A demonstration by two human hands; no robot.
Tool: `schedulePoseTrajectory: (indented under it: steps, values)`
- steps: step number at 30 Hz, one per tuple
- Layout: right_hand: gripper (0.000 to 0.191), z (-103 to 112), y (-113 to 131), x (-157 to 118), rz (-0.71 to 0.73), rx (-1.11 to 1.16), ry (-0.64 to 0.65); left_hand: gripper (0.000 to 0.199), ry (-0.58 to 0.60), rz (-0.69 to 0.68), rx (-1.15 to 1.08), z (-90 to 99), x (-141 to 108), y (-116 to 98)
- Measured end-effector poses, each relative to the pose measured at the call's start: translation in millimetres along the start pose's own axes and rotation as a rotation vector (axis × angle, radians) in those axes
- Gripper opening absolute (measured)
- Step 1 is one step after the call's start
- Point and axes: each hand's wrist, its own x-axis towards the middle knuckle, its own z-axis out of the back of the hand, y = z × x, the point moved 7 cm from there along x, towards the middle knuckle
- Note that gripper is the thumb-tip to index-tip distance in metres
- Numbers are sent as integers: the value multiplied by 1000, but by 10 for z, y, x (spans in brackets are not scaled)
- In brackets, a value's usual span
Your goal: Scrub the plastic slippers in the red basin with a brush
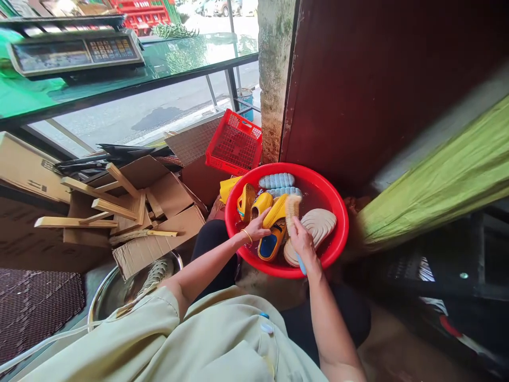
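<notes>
A red basin (pixel 342 233) in front of me holds several shoes in water. My left hand (pixel 257 227), with a yellow bracelet at the wrist, grips a yellow shoe (pixel 276 210). My right hand (pixel 303 242) is closed on the blue handle of a brush (pixel 293 207), whose pale bristles are beside the toe of that shoe. Below it is a yellow clog with a blue insole (pixel 268 246). Other yellow clogs (pixel 247 200) sit at the basin's left, light blue slippers (pixel 277 181) at its back, and beige slippers (pixel 318 225) at its right.
Behind the basin stands a red crate (pixel 234 143) by a wall pillar (pixel 272 79). Cardboard and an upturned wooden stool (pixel 115 207) lie at left, above a metal basin (pixel 95 297). A green cloth (pixel 433 180) hangs at right. A scale (pixel 75 53) rests on a glass-topped table.
</notes>
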Motion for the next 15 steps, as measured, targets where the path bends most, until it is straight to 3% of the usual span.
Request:
schedulePoseTrajectory:
  steps: [5,7,11,13,15]
  values:
    - [50,-264,189,-256,99,-298,114,55,139,-19,16,-97,128,39]
    - [51,-200,138,-218,74,-365,75,63,145,-36,28,-117,135,12]
    - [50,147,-65,121,9,-279,-100,90,126,-80,25,-158,123,-89]
    - [52,256,-120,238,-3,-224,-156,92,133,-88,9,-184,142,-124]
    - [52,234,-93,231,-1,-213,-148,90,119,-69,-34,-190,179,-120]
